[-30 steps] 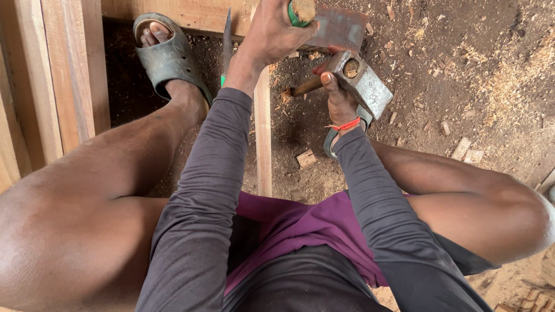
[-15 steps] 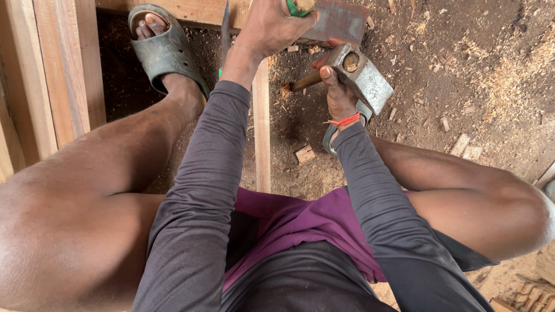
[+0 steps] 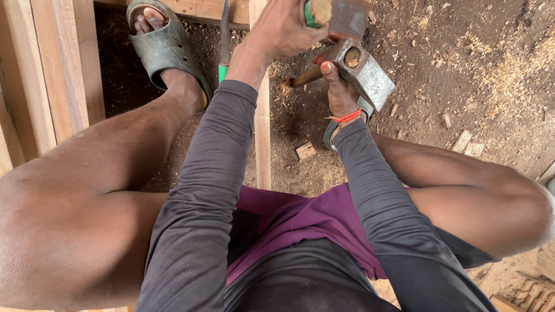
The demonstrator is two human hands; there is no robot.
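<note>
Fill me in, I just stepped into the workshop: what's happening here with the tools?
A seated person is working low over a dirt floor strewn with wood chips. The left hand grips a green-handled chisel at the top. The right hand holds a hammer by its wooden handle, the metal head raised close beside the chisel's top. A narrow wooden strip runs between the legs, and a second green-handled tool lies beside the sandalled foot.

slat (image 3: pixel 263 144) running up the middle between the knees | left hand (image 3: pixel 283 29) sitting over its far end | hammer (image 3: pixel 361 72) lying just right of the slat, right hand (image 3: pixel 341 92) under its head | sandal (image 3: pixel 165 49) standing left of the slat | planks (image 3: pixel 52 86) lying further left | block (image 3: pixel 305 151) lying just right of the slat
</note>
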